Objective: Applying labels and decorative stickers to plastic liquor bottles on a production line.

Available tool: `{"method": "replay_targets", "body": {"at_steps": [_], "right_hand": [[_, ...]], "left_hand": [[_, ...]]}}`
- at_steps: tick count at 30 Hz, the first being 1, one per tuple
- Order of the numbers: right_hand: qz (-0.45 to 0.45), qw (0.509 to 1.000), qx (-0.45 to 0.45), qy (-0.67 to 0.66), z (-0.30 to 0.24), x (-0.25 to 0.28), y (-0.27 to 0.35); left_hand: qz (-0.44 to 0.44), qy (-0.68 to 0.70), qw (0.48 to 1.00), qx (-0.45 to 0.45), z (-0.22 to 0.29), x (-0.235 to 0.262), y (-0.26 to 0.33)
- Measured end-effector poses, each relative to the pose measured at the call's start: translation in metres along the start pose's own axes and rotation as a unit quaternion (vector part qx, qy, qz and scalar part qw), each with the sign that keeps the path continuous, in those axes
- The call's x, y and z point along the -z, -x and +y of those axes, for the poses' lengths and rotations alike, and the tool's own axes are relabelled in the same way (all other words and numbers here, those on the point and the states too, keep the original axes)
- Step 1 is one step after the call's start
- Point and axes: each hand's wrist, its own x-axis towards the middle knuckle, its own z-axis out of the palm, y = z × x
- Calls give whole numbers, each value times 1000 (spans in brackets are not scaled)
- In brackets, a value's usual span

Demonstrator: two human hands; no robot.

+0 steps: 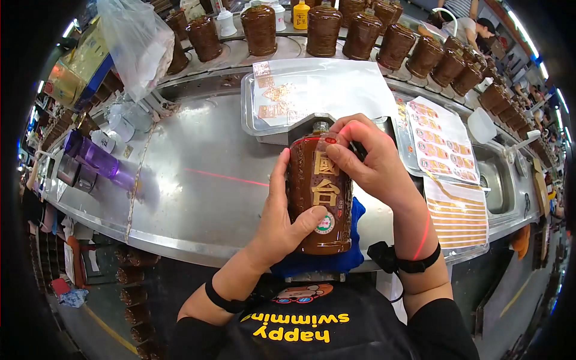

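Note:
A brown glazed bottle (321,231) with large gold characters and a round green-and-white sticker lies tilted over a blue cloth (355,231) at the table's front edge. My left hand (282,216) is wrapped around its left side, thumb pressed beside the round sticker. At the bottle's shoulder, my right hand (366,150) is pinched, thumb and forefinger together by a small red label (330,140). Whether the fingertips hold the label or press it down cannot be made out. The bottle's neck points away from me, beside a dark angled metal stop.
Beyond it lies a clear tray (247,114) with a white label sheet (342,90). Sticker sheets (438,138) and a gold-striped sheet (456,210) lie right, before a sink (499,180). Brown bottles (259,30) line a curved conveyor. A purple cup (99,159) stands left.

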Motion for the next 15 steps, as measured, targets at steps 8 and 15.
{"method": "replay_targets", "body": {"at_steps": [8, 15], "right_hand": [[9, 1000, 18, 12, 1, 0, 0], [9, 1000, 18, 5, 0, -1, 1]], "left_hand": [[-2, -24, 1000, 0, 2, -1, 1], [27, 72, 996, 51, 3, -5, -3]]}}
